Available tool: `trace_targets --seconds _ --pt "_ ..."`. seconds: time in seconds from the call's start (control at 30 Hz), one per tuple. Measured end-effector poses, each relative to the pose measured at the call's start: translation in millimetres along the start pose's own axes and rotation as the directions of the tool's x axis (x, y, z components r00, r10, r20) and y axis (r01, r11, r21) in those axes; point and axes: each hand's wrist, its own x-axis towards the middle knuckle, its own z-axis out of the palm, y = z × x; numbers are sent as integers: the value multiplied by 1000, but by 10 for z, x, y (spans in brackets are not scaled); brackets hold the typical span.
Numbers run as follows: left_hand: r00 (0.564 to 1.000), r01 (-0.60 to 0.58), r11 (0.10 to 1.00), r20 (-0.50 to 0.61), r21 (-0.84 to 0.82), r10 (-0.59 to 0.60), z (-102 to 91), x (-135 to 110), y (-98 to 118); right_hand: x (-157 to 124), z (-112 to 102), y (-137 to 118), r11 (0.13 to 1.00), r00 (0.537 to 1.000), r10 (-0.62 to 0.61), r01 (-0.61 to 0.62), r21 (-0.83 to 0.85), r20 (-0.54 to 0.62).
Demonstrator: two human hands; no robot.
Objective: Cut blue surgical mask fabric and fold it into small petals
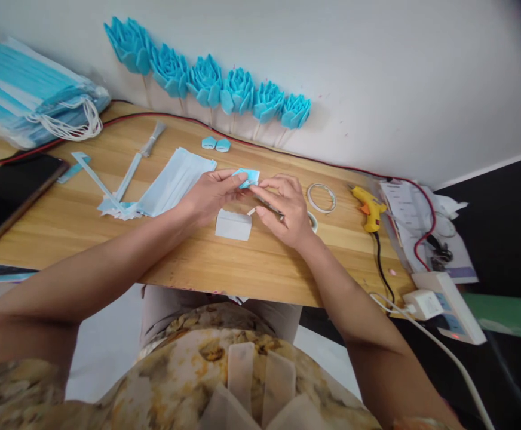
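Note:
My left hand (211,194) pinches a small folded piece of blue mask fabric (248,177) between thumb and fingers. My right hand (287,209) is bent close beside it, its index fingertip touching the lower right edge of the fabric. By the right thumb a small pale tip (251,211) sticks out; what it belongs to is hidden by the fingers. Under the hands lies a white fabric rectangle (233,226). Partly behind my right hand is a roll of tape (314,223). Two small folded blue petals (215,144) rest farther back.
Several blue fabric flowers (207,80) on sticks lean against the wall. Packed masks (31,89), a phone (14,194), cut strips (103,185) and flattened mask sheets (177,179) lie left. Rightward are a tape ring (321,197), yellow glue gun (368,208) and power strip (453,307).

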Motion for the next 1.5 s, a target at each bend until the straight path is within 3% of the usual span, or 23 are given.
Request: trace_targets --seconds 0.27,0.53,0.73,1.03,1.2,1.5 --pt "999 11 1000 -51 23 -10 2 8 19 7 -45 -4 1000 1000 18 -18 23 -8" --pt "998 40 999 -57 -16 -41 31 -15 58 6 -79 81 984 980 -159 167 -56 117" --pt "999 28 1000 -14 -12 -29 -8 -13 -18 6 -39 41 975 962 -156 186 -121 222" --pt "1000 0 1000 21 17 -1 -57 35 -65 -1 -5 26 993 989 -119 120 -7 86" --pt "999 -48 996 23 81 46 -39 15 -53 13 -9 7 996 994 -67 62 64 84" --pt "995 -85 964 -19 251 93 -8 -29 -36 -14 -26 -2 991 993 -60 71 -116 98"
